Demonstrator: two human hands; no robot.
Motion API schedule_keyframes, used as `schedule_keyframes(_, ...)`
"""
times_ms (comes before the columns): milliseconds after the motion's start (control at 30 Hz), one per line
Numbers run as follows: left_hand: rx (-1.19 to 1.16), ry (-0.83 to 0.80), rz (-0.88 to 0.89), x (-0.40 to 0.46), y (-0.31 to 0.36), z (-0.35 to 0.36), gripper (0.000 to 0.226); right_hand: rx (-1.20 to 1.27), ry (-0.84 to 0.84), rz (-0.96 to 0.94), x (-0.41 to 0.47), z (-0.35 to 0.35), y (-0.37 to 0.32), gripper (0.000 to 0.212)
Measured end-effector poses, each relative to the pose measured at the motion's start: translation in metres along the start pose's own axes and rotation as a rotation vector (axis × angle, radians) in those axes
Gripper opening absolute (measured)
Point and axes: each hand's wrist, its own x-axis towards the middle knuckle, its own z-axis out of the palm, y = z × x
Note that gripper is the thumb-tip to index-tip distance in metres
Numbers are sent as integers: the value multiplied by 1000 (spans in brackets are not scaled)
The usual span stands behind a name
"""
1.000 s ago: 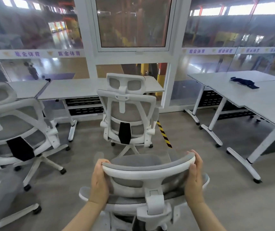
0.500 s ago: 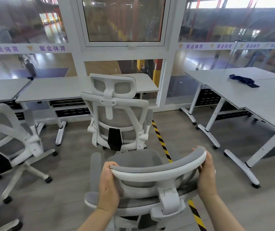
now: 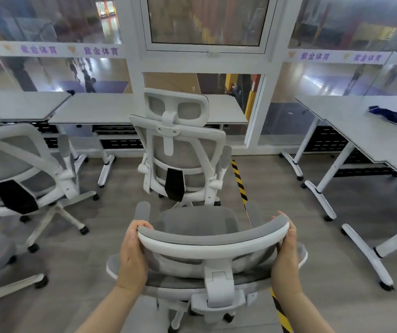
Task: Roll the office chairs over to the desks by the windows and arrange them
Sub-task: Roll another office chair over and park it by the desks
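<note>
Both hands clamp the headrest (image 3: 213, 239) of the near chair (image 3: 199, 267) — left hand (image 3: 132, 255) and right hand (image 3: 286, 255) curled round its two ends. Since a second ago the chair has rolled right and forward, onto the striped floor tape (image 3: 239, 181), just behind the parked chair (image 3: 180, 150) at the window desk (image 3: 110, 109) — arrival seems close; the right desks (image 3: 373, 138) stand without chairs.

White-framed office chair (image 3: 213, 246) with grey mesh headrest. A second chair (image 3: 180, 150) ahead, white frame, grey mesh, black lumbar pad. Pale grey desk (image 3: 101, 109) on white legs. Grey wood-grain floor (image 3: 276, 188) crossed by yellow-and-black striped tape (image 3: 239, 181). Dark blue cloth (image 3: 394, 117). Purple lettering on a white window band (image 3: 101, 51).
</note>
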Motion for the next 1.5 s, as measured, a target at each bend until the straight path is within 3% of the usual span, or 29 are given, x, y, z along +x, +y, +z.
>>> schedule_keyframes(200, 31, 56, 3, -14, 7, -18, 39, -6, -59, -33, -16, 1, 7, 76)
schedule_keyframes(333, -14, 57, -9, -19, 9, -23, 42, -33, -47, -40, -22, -1, 15, 61)
schedule_keyframes(533, -10, 58, -22, -8, 7, -25, 36, -55, -40, -38, -24, 3, 16, 80)
schedule_keyframes(1067, -51, 41, -2, -13, 6, -25, 38, -91, -76, -57, -29, -3, 12, 74)
schedule_keyframes(1167, -25, 27, 12, -14, 8, -26, 42, -109, -92, -49, -28, -8, 4, 62)
schedule_keyframes(1333, 16, -75, -32, -15, 11, -38, 47, -348, -170, -102, -16, -8, -32, 44)
schedule_keyframes(1500, 201, -205, 8, -3, 18, -65, 44, -735, -273, -174, -2, 18, -86, 22)
